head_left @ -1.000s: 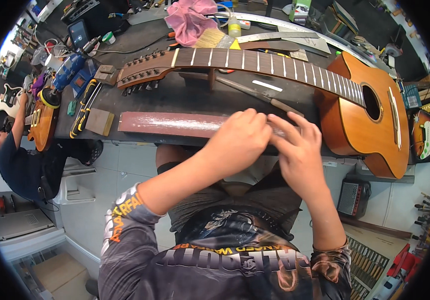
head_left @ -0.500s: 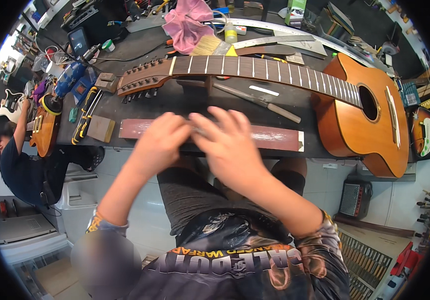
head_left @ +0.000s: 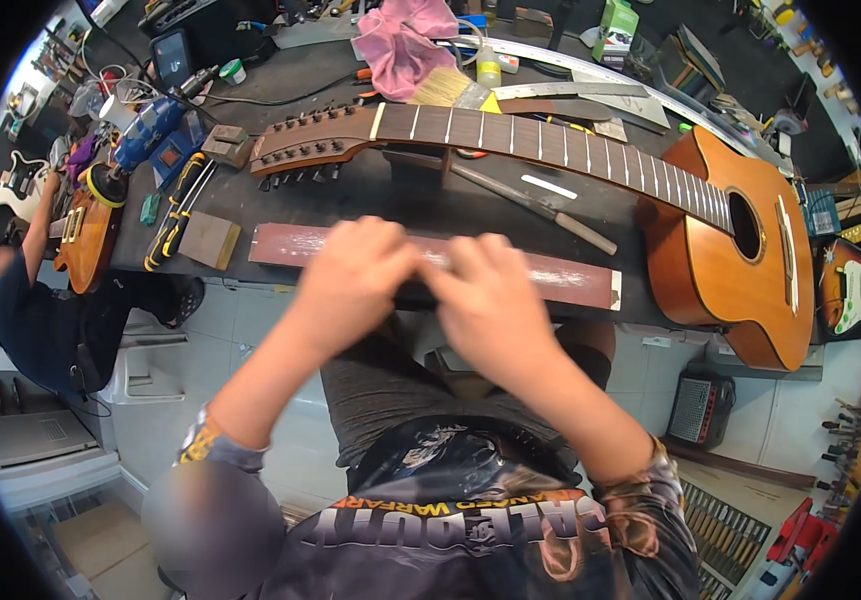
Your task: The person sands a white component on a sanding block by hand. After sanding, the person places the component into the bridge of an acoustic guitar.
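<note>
A long reddish-brown abrasive strip (head_left: 575,282) with pale dust streaks lies along the near edge of the bench. Over its middle, my left hand (head_left: 358,275) is closed, fingers curled down onto the strip. My right hand (head_left: 490,300) is beside it, also closed, its thumb reaching to the left hand. Whatever the fingertips may pinch is hidden beneath them. Beyond the strip rests an acoustic guitar (head_left: 678,262), its neck (head_left: 540,140) raised on a dark support and its headstock (head_left: 315,140) to the left.
Between strip and neck lie a long handled tool (head_left: 535,210) and a white slip (head_left: 548,187). Left are a tan block (head_left: 210,241), yellow-black tools (head_left: 175,215) and a blue power tool (head_left: 145,140). A brush (head_left: 447,88) and pink cloth (head_left: 405,45) sit behind. Another person (head_left: 50,320) works far left.
My right hand's fingers, stretched out before, are now curled down. Both hands have shifted slightly right, and the whole view has moved a little.
</note>
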A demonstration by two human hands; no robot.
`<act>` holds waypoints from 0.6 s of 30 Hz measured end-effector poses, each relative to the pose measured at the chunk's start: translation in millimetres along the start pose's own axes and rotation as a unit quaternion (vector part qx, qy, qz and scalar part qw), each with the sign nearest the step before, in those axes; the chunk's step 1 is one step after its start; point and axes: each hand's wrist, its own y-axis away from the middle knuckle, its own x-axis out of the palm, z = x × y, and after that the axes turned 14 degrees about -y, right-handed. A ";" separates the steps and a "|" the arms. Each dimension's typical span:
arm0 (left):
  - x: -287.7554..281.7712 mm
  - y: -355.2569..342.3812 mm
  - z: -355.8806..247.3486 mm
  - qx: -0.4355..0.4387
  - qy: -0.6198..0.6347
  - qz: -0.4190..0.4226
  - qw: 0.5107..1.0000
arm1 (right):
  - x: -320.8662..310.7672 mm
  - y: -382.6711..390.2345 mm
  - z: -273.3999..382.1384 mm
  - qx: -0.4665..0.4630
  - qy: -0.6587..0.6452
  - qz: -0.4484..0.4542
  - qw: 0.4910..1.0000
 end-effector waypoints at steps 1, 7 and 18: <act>-10.3 16.6 21.3 -0.018 -0.025 0.018 0.999 | 24.5 -16.0 7.9 -0.025 -0.015 -0.020 0.999; -21.9 49.8 69.1 -0.045 -0.038 0.067 0.996 | 70.1 -49.6 28.8 -0.051 -0.028 -0.045 0.997; 58.5 -74.2 -103.3 0.043 0.056 -0.033 0.997 | -81.6 76.0 -35.6 0.106 0.075 -0.028 0.991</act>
